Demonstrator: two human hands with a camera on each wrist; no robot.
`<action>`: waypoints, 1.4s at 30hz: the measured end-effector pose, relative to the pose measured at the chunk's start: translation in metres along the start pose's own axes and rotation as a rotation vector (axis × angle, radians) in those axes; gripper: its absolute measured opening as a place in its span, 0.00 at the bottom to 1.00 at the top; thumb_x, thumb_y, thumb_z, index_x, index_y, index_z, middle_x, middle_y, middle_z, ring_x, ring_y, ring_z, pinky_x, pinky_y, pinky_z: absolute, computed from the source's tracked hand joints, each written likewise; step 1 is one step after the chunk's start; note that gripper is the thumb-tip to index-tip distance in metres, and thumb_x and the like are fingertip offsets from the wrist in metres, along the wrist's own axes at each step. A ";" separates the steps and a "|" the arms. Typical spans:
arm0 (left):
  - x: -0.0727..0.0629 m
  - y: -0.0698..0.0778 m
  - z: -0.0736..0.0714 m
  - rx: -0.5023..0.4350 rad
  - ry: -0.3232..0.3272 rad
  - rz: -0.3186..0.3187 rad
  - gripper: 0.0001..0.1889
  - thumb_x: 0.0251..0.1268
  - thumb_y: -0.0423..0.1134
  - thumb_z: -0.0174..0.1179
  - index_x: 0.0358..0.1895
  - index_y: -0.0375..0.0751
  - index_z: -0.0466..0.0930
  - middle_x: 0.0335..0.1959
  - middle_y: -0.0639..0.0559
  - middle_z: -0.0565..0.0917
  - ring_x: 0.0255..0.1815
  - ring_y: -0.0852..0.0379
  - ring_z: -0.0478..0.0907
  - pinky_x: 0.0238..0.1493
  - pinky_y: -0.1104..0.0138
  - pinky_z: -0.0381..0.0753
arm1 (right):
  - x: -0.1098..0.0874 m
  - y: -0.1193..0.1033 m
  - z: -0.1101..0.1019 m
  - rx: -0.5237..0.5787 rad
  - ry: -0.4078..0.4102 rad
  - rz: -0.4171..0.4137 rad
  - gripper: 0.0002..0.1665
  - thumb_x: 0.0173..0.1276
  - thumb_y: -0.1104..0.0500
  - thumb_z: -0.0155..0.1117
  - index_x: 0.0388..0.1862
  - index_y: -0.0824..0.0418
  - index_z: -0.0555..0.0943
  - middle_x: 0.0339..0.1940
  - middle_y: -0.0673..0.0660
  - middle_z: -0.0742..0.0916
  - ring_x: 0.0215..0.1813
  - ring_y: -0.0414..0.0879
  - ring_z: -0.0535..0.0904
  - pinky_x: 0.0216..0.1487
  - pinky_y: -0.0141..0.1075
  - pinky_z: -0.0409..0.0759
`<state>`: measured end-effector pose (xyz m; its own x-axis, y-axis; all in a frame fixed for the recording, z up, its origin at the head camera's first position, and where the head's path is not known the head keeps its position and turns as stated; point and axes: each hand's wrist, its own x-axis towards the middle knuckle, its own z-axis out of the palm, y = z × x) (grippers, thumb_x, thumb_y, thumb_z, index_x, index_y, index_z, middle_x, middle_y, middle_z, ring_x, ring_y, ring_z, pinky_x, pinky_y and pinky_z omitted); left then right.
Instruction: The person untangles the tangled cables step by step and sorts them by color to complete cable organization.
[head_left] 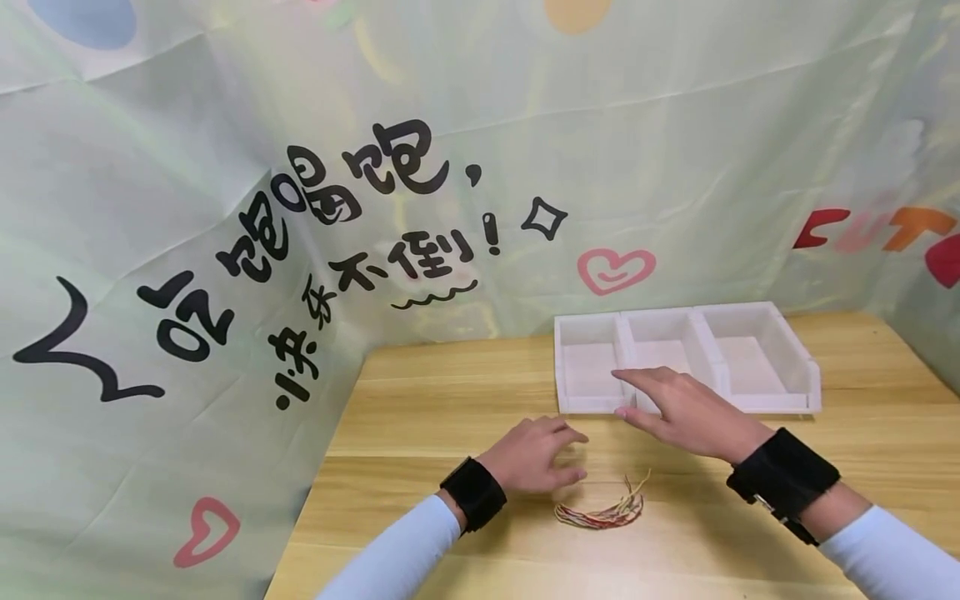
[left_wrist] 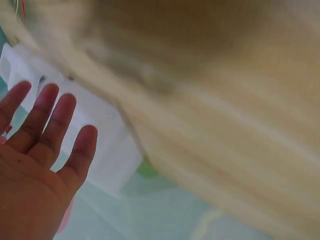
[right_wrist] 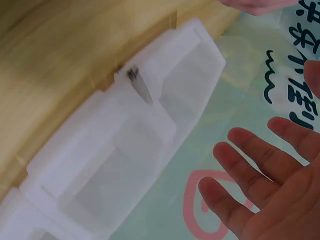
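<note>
A small bundle of red and yellow strings (head_left: 600, 517) lies curved on the wooden table. My left hand (head_left: 536, 457) hovers just above and left of it, fingers spread and loosely bent, holding nothing. In the left wrist view, the fingers (left_wrist: 62, 117) stand apart. Over the front edge of a white divided tray (head_left: 813, 392), my right hand (head_left: 686, 410) is held with its fingers extended and thumb apart. In the right wrist view, nothing is between its fingers (right_wrist: 250, 155). A hand partly hides the tray's middle compartment in the head view.
The tray has three compartments and stands at the back of the table (head_left: 442, 392). A small dark-tipped mark or object (right_wrist: 134, 77) shows at its front, too unclear to name. A printed cloth (head_left: 675, 167) hangs behind and along the left side.
</note>
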<state>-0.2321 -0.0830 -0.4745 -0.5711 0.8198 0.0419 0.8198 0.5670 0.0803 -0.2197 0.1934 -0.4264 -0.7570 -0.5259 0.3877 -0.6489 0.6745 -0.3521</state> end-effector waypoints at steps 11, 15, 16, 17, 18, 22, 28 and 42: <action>-0.017 0.017 0.019 -0.146 -0.183 -0.029 0.18 0.57 0.63 0.70 0.38 0.56 0.84 0.23 0.70 0.73 0.23 0.75 0.68 0.26 0.80 0.66 | -0.009 -0.004 0.014 0.004 -0.031 -0.007 0.25 0.73 0.48 0.67 0.60 0.64 0.82 0.51 0.61 0.86 0.55 0.58 0.82 0.52 0.54 0.80; -0.019 0.019 0.022 -0.143 -0.222 -0.014 0.13 0.55 0.57 0.74 0.35 0.57 0.82 0.22 0.71 0.72 0.23 0.75 0.67 0.25 0.80 0.65 | -0.011 -0.006 0.017 0.017 -0.050 0.000 0.24 0.74 0.47 0.65 0.58 0.64 0.83 0.51 0.61 0.87 0.55 0.58 0.82 0.54 0.55 0.79; -0.019 0.020 0.022 -0.139 -0.225 -0.009 0.12 0.56 0.55 0.74 0.34 0.57 0.82 0.22 0.71 0.71 0.22 0.75 0.67 0.25 0.80 0.65 | -0.011 -0.007 0.017 0.022 -0.055 0.002 0.24 0.74 0.47 0.65 0.58 0.64 0.83 0.51 0.61 0.86 0.55 0.58 0.82 0.54 0.55 0.79; -0.019 0.020 0.023 -0.137 -0.226 -0.007 0.11 0.56 0.52 0.75 0.33 0.57 0.82 0.22 0.71 0.72 0.23 0.75 0.67 0.26 0.80 0.65 | -0.012 -0.008 0.018 0.027 -0.059 0.005 0.24 0.75 0.47 0.64 0.58 0.64 0.83 0.52 0.61 0.86 0.56 0.59 0.82 0.55 0.55 0.79; -0.019 0.020 0.023 -0.139 -0.225 -0.005 0.10 0.56 0.51 0.75 0.32 0.57 0.82 0.22 0.71 0.72 0.23 0.75 0.67 0.26 0.80 0.65 | -0.012 -0.009 0.019 0.034 -0.063 0.007 0.24 0.75 0.47 0.64 0.58 0.64 0.83 0.52 0.61 0.86 0.56 0.59 0.82 0.56 0.55 0.78; -0.019 0.021 0.022 -0.169 -0.211 0.002 0.06 0.59 0.46 0.72 0.31 0.57 0.84 0.23 0.72 0.73 0.24 0.76 0.68 0.27 0.81 0.66 | -0.015 -0.012 0.021 0.066 -0.084 0.016 0.23 0.76 0.46 0.62 0.58 0.62 0.83 0.54 0.59 0.86 0.59 0.61 0.80 0.59 0.57 0.76; -0.017 0.020 0.003 -0.302 -0.086 0.006 0.02 0.65 0.44 0.67 0.36 0.53 0.87 0.30 0.71 0.77 0.30 0.78 0.71 0.33 0.83 0.70 | -0.019 -0.018 0.024 0.139 -0.106 0.010 0.20 0.78 0.45 0.59 0.55 0.58 0.85 0.52 0.51 0.87 0.57 0.52 0.82 0.56 0.51 0.79; -0.005 0.020 -0.044 -0.645 0.291 -0.027 0.05 0.72 0.42 0.65 0.44 0.48 0.87 0.32 0.64 0.79 0.32 0.71 0.74 0.35 0.75 0.78 | -0.028 -0.036 0.036 0.400 -0.045 -0.095 0.08 0.78 0.56 0.61 0.36 0.45 0.78 0.27 0.36 0.79 0.26 0.31 0.72 0.27 0.30 0.73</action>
<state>-0.2147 -0.0792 -0.4296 -0.6524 0.7006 0.2892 0.6685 0.3521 0.6551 -0.1778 0.1654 -0.4556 -0.6892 -0.6045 0.3995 -0.6876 0.3719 -0.6236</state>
